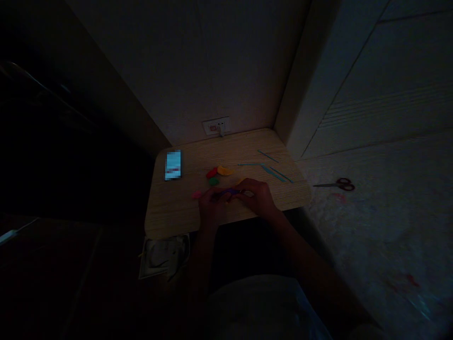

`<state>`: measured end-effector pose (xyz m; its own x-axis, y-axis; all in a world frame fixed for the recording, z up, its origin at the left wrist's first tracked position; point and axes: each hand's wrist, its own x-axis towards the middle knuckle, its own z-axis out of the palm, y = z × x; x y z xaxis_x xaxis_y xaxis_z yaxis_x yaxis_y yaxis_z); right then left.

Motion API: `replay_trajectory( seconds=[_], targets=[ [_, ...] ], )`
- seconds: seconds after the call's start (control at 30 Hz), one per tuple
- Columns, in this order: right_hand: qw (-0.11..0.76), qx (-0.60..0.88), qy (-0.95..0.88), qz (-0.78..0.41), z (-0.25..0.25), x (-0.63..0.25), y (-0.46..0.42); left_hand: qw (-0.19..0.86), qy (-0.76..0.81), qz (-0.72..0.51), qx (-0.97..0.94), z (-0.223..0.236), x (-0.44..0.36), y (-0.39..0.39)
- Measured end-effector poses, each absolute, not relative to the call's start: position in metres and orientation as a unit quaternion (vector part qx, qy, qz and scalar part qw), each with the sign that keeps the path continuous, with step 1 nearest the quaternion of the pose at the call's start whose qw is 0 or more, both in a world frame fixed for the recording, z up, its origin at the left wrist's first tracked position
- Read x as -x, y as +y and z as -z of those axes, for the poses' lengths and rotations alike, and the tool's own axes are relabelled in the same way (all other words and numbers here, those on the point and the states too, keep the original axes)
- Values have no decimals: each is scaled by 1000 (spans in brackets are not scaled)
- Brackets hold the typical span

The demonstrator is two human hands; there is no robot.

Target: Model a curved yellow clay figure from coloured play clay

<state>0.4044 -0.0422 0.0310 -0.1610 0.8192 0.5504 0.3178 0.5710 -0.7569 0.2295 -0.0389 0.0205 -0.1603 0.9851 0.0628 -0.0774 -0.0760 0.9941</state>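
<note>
Between my hands, over the near part of a small wooden table, is a purple lump of what looks like modelling clay. My left hand has its fingers closed on the lump's left end. On the other end, the thumb and fingers of my right hand pinch it. Just beyond lie a red lump, a yellow-orange lump and a green lump, close together. A pink lump sits left of my left hand. Some orange shows by my right fingers, partly hidden.
Several thin teal sticks or modelling tools lie at the table's right. A lit phone rests at the left. Behind is a wall socket with a plug. Scissors lie to the right, off the table. A white box stands low at left.
</note>
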Motion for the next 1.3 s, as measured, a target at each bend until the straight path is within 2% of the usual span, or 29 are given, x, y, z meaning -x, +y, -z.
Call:
replay_trajectory(
  seconds=[0.23,0.4,0.5,0.67,0.83,1.17,1.3],
  targets=[
    [518,418,-711,-227,-32,-402,-45,522,424,-570,-471,-27,-234,-44],
    [512,459,-687,-234,-30,-396,-49,439,437,-518,-589,-36,-234,-52],
    [516,461,-676,-251,-33,-395,-52,445,461,-511,-573,-41,-234,-54],
    [525,456,-619,-365,-39,-392,-57,459,469,-542,-524,-43,-234,-54],
    [573,477,-492,-450,-35,-387,-57,458,477,-557,-502,-45,-237,-53],
    [660,499,-383,-412,-31,-394,-52,474,470,-554,-498,-43,-244,-58],
    [648,474,-419,-423,-31,-392,-55,431,471,-563,-524,-40,-242,-57]
  ],
)
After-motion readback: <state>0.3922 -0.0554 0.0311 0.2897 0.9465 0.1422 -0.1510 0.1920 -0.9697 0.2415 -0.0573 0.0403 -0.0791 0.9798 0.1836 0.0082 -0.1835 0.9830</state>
